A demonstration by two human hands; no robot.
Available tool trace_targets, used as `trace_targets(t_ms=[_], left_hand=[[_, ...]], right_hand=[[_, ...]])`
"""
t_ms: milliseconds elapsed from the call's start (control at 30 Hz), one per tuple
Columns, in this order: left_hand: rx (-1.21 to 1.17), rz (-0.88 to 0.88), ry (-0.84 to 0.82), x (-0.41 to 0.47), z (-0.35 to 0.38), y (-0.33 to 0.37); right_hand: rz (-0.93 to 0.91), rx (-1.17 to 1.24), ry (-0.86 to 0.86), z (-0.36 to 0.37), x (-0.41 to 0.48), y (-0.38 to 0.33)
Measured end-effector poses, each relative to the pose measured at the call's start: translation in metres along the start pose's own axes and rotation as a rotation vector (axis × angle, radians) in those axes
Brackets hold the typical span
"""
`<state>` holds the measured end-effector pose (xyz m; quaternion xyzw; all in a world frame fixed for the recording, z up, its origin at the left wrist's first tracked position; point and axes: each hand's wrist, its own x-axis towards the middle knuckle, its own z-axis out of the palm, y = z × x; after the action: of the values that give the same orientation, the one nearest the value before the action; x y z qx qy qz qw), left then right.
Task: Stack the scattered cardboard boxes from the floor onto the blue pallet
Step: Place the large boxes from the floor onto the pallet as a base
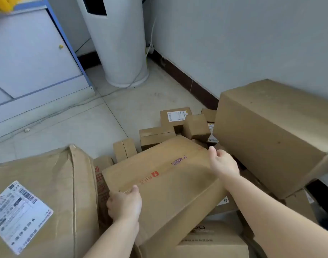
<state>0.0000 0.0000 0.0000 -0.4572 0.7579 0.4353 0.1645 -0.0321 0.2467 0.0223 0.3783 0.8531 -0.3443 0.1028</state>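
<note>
From the head view, I hold a flat printed cardboard box point(159, 179) tilted over the pile, in the near middle of the scene. My left hand point(125, 203) grips its near left corner, thumb on top, fingers curled round the edge and out of sight. My right hand point(223, 162) clamps the far right edge the same way, thumb up top and fingers hidden over the side. A big labelled box point(38, 192) lies just left, cut off by the frame. A large plain box point(271, 133) sits on the right, its near end cropped. Small boxes point(178, 123) crowd the floor point(85, 127) beyond, partly hidden. What lies under my box is hard to make out.
</note>
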Motion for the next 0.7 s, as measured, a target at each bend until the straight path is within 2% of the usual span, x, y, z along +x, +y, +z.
trace_targets(t_ms=[133,300,500,700], left_hand=[[-0.097,-0.043,-0.030,0.025,0.003,-0.010],[-0.139,-0.043,-0.043,0.035,0.008,-0.021],[-0.101,0.060,-0.003,0.039,0.010,-0.024],[0.092,0.188,0.051,0.048,0.002,-0.013]], right_hand=[[-0.094,-0.284,0.058,0.013,0.023,0.007],[-0.134,-0.487,-0.048,0.030,0.053,0.013],[-0.042,-0.518,-0.153,0.036,0.067,0.023],[-0.011,-0.444,-0.080,0.044,0.049,0.046]])
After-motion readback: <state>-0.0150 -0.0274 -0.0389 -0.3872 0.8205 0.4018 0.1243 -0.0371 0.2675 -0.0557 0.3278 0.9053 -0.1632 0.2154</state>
